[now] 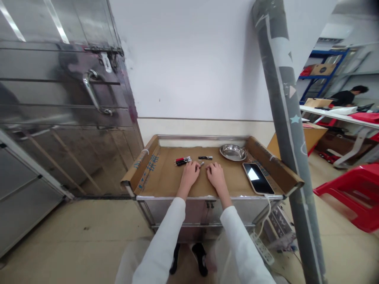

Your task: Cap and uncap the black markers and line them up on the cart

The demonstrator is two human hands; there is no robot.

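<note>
My left hand (191, 172) rests low over the cardboard-lined tray top, its thumb and fingers closed at the end of a small silver piece (202, 163), too small to name surely. Just to the right, my right hand (216, 172) hangs with fingers bent downward and a little apart, apparently holding nothing. Beyond my left fingers lies a small bunch of red and black short rods with silver ends (182, 161). A single black rod with a silver end (205, 157) lies farther back, between the two hands.
A round metal dish (233, 152) sits at the back right of the cardboard surface (166, 181). Near the right edge lies a phone (258, 178) with a white cable. A tall grey roll (284, 98) leans at the right. Farther off, a person (346, 98) bends over a table.
</note>
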